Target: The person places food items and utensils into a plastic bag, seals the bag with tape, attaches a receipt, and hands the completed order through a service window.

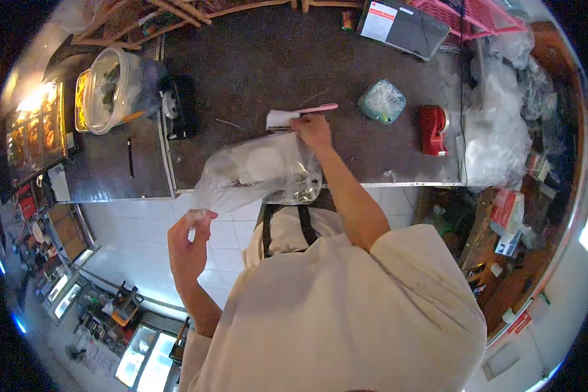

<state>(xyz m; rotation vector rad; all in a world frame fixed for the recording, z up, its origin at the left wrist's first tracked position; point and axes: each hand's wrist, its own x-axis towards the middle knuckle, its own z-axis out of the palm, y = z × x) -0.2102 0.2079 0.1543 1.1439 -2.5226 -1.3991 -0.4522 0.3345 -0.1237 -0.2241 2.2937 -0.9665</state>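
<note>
My left hand pinches the gathered end of a clear plastic bag between thumb and fingers, just off the table's front edge. The bag stretches up to the right across the edge, with a pale, rounded content blurred by the film. At the bag's upper right, my right hand is over the dark tabletop, its fingers at a white flat piece. A slim pink handle-like piece lies against those fingers. Whether the right fingers grip the bag, the white piece or neither is hidden.
To the right stand a teal-sided container, a red tape dispenser and heaped clear plastic bags. A lidded clear tub and a black device are at left. Farther back are a flat black box and a pink basket.
</note>
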